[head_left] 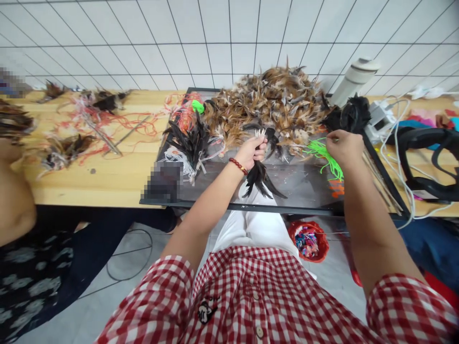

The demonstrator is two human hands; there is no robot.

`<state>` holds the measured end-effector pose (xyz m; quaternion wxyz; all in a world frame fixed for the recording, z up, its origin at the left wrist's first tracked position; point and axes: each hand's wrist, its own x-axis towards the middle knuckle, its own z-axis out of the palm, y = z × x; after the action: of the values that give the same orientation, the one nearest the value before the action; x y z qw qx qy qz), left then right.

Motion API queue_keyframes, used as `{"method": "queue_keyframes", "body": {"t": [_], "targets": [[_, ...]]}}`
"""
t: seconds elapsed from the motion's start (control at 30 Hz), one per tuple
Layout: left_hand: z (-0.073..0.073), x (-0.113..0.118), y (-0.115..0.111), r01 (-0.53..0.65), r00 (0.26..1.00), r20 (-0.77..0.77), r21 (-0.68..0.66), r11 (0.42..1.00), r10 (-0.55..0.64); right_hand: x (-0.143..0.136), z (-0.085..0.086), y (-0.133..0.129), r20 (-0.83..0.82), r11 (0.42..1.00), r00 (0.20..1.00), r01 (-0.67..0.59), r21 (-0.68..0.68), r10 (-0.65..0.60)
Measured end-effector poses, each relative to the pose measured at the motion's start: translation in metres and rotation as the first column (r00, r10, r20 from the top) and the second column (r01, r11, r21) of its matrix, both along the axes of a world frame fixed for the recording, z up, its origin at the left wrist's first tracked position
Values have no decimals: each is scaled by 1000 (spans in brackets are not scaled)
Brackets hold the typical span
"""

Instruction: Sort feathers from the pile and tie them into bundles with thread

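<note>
My left hand [252, 152] is closed around a bundle of black feathers [261, 180]. The pale quill ends stick up above the fingers, and the dark plumes hang below, over the front of the tray. On the right, my right hand [344, 147] is pinched at a bunch of bright green strings [328, 155]; its fingertips partly hide the strings there. Behind both hands rises a big heap of brown and tan feathers [270, 102]. A cluster of black feathers [191, 141] lies left of my left hand, beside white strings [177, 157].
The dark tray [294, 184] rests on a wooden table [122, 188]. A white bottle [355, 81], white charger [380, 117] with cables and black headband-like object [430, 157] stand at right. Red strings [143, 126] lie left, near another person's arm [14, 196]. A red basket [324, 248] sits below.
</note>
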<state>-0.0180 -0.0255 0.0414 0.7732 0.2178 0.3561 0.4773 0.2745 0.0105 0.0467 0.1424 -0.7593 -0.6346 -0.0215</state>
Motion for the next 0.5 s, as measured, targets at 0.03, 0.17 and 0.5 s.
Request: {"method": "queue_keyframes", "body": {"t": [0.03,0.17,0.5], "targets": [[0,-1,0,-16,1000,-11,11,1000,16,0,-1,1,1,1000,1000,-13,-25,13],[-1,-3,2,-65,997,-47,17,998,66,-3,-4,5,-84,997,995,-64,-52,59],[-3,-5,4,-79,997,-8,-49,996,79,-62,32,5,-502,909,775,-412,57,383]]}}
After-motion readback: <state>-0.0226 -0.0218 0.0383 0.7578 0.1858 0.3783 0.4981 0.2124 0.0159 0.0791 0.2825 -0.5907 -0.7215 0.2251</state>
